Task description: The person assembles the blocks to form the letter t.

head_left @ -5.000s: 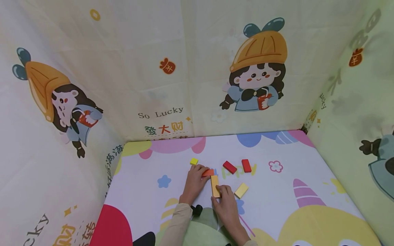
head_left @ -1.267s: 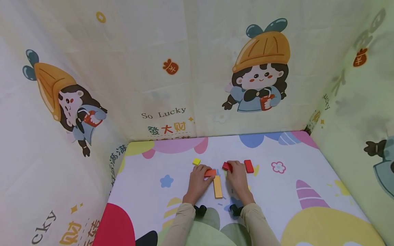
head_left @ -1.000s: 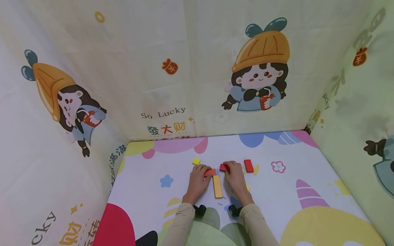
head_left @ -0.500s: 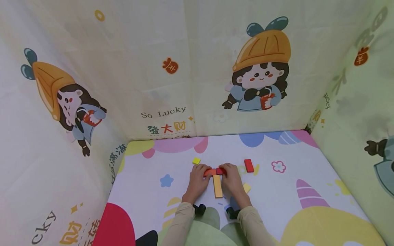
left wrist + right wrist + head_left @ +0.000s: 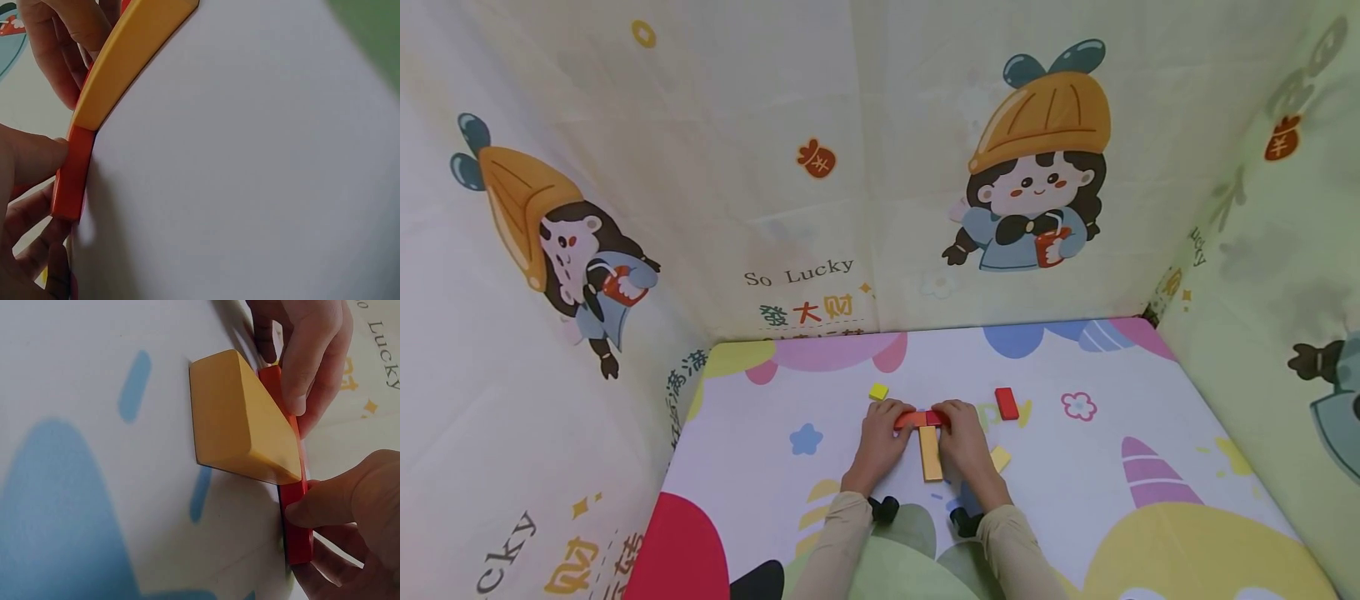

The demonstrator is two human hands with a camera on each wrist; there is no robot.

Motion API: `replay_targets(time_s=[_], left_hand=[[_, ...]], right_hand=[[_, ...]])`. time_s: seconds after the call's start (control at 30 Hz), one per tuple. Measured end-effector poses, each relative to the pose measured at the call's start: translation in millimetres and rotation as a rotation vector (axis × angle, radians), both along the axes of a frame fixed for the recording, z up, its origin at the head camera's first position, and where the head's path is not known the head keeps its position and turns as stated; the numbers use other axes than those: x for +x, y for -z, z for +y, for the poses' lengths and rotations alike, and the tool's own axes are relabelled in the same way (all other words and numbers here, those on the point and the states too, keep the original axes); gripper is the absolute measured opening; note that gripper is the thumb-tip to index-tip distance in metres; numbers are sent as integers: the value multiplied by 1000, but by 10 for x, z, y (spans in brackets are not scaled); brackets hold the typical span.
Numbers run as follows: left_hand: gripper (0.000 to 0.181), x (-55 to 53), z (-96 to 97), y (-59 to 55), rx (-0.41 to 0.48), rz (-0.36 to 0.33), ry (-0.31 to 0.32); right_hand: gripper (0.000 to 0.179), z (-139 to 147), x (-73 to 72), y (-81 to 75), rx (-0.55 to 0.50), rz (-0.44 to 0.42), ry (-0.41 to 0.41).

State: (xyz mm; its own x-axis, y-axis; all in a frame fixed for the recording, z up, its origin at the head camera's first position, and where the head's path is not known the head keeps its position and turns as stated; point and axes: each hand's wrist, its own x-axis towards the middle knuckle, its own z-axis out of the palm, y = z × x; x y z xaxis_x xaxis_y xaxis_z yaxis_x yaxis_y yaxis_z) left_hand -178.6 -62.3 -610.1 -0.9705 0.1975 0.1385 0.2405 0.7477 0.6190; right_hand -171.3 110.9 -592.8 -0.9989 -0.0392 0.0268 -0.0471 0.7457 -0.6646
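Note:
In the head view, my left hand (image 5: pixel 880 442) pinches an orange-red block (image 5: pixel 912 420) between thumb and fingers. My right hand (image 5: pixel 967 448) pinches a dark red block (image 5: pixel 934 417). The two blocks lie end to end in one row. A long light-orange block (image 5: pixel 931 455) meets their near side around the joint, forming a T. The left wrist view shows my left thumb against the side of the orange-red block (image 5: pixel 74 178). In the right wrist view, my right thumb presses the dark red block (image 5: pixel 296 531), beside the long block (image 5: pixel 240 419).
A small yellow block (image 5: pixel 878 391) lies behind my left hand. Another red block (image 5: pixel 1007 403) lies at the back right. A pale yellow block (image 5: pixel 1000 458) is partly hidden by my right hand. Patterned cloth walls (image 5: pixel 895 192) surround the printed table (image 5: pixel 1097 467).
My right hand left the long block, took the dark red block and slid it left and nearer, up to the orange-red block. My left hand has kept its hold.

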Motion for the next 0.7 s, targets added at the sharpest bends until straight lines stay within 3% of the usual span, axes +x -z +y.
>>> replay_targets(time_s=[0.5, 0.7], left_hand=[[28, -27, -31, 45, 33, -12, 5], [25, -17, -39, 40, 47, 41, 21]], right_hand=[[38, 4, -12, -8, 10, 14, -12], [37, 14, 2, 3, 8, 19, -14]])
